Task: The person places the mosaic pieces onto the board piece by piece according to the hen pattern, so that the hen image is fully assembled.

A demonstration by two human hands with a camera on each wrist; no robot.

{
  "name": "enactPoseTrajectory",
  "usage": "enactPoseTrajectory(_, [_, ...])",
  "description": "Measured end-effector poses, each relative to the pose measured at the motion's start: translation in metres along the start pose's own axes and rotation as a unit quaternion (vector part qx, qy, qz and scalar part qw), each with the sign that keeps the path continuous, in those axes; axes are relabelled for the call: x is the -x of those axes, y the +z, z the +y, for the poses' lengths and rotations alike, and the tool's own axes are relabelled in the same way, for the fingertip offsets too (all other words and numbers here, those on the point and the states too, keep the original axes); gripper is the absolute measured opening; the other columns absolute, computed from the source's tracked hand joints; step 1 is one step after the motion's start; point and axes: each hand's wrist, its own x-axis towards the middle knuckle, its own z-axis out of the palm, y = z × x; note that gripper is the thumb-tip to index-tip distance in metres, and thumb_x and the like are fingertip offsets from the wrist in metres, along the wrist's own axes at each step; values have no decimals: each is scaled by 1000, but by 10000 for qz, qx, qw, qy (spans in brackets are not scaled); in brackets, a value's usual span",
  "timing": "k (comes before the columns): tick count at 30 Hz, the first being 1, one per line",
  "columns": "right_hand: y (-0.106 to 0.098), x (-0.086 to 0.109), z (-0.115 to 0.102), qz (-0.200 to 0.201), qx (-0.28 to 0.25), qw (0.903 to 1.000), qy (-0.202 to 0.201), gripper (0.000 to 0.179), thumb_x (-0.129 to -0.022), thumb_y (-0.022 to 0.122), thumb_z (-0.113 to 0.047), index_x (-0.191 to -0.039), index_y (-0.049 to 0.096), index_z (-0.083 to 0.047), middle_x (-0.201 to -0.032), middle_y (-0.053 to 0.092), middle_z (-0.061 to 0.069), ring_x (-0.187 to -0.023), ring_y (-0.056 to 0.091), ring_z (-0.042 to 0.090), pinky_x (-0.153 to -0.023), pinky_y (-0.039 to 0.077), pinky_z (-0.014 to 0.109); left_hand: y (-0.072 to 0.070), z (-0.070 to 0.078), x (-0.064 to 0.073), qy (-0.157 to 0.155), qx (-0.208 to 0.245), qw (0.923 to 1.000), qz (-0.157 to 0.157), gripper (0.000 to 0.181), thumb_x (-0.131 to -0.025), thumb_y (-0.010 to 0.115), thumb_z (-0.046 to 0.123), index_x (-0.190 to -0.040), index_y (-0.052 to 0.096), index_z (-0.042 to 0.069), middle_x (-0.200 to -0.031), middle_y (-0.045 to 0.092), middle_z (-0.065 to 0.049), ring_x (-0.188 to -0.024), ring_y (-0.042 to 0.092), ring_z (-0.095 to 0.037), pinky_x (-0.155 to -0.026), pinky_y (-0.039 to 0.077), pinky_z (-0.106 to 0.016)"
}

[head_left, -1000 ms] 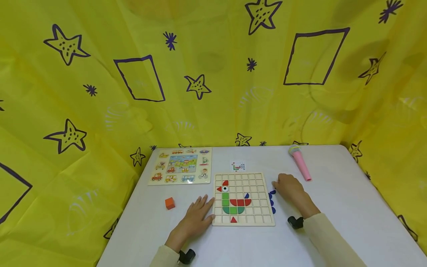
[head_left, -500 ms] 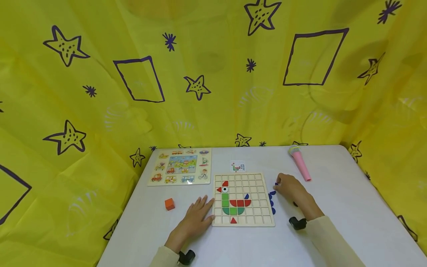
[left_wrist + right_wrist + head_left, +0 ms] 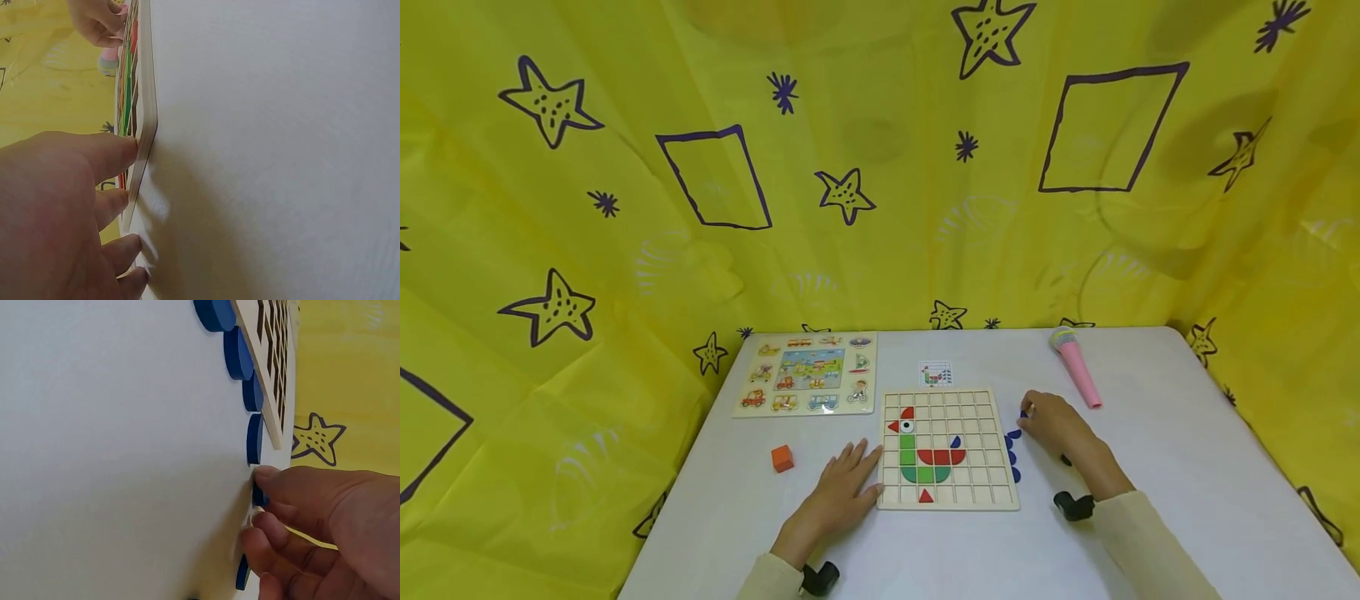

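Observation:
A wooden grid board [image 3: 981,492] lies on the white table, with red, green and blue pieces forming a bird in its cells. My left hand [image 3: 842,492] rests at the board's left edge, its fingers spread; the left wrist view shows the fingertips touching the rim. Beyond the right edge, my right hand [image 3: 1060,425] pinches a small blue piece [image 3: 259,496] between thumb and finger, partly hidden by them. Several blue half-round pieces [image 3: 239,353] lie in a row along that edge. Another blue piece [image 3: 243,575] lies beneath the right hand's fingers.
A small picture card [image 3: 936,373] lies behind the board. A vehicle picture puzzle [image 3: 752,407] is at the back left, an orange cube [image 3: 782,457] in front of it. A pink toy microphone [image 3: 1078,371] lies at the back right. Yellow curtains [image 3: 880,267] enclose the table.
My right hand has shifted slightly right, and its fingers have turned so a blue piece shows at the fingertips. Another blue piece shows beside its wrist. The left hand keeps its place.

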Motion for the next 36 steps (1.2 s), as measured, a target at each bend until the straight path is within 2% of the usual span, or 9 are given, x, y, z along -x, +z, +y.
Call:
enactPoseTrajectory(3, [1,-1,-7,31,-185,9998,87,22,-98,72,-17,-108,66,2,-94,69,13,-85,62,27,-78,55,46,1,0,0,-4,11,10000,23,65,-106,58,41,-165,39,22,-173,30,-11,-162,20,-39,-129,17,-64])
enactPoseTrajectory(7, [5,-1,-28,-63,-469,9987,180,22,-98,73,-17,-108,66,0,-87,64,9,-77,57,23,-68,50,37,1,-1,0,-8,27,10000,25,64,-106,58,40,-165,39,21,-173,30,-11,-162,19,-38,-129,17,-64])
enactPoseTrajectory(14, [23,0,-62,-72,-671,9977,-15,23,-96,77,-18,-106,66,-1,-84,57,7,-74,55,21,-62,46,32,1,-1,1,55,74,9999,77,63,-107,58,39,-165,40,21,-173,30,-12,-162,20,-39,-129,17,-64])
enactPoseTrajectory(17, [32,-2,-67,-99,-614,9980,-109,24,-95,79,-19,-106,66,-2,-86,60,6,-76,55,20,-65,48,33,0,-1,1,48,82,9999,92,63,-107,59,40,-164,40,21,-173,30,-12,-162,20,-39,-129,17,-64])
enactPoseTrajectory(22, [36,-6,-69,-182,-502,9986,-37,24,-95,80,-20,-107,67,-3,-90,64,5,-80,56,21,-72,51,36,0,0,2,43,85,9999,92,64,-106,59,40,-164,40,22,-173,30,-12,-162,20,-39,-129,17,-65])
enactPoseTrajectory(29, [35,-11,-72,-131,-383,9992,28,22,-95,80,-19,-104,68,-2,-96,70,9,-82,58,23,-73,52,37,0,0,1,27,65,9999,136,63,-107,59,41,-164,40,22,-173,31,-11,-162,20,-39,-129,17,-64])
enactPoseTrajectory(36, [33,-10,-73,-247,-516,9983,103,23,-95,80,-19,-104,68,-3,-94,67,8,-84,58,23,-73,51,34,0,0,1,24,71,9999,126,63,-107,59,41,-164,40,22,-173,30,-12,-162,20,-39,-129,17,-64])
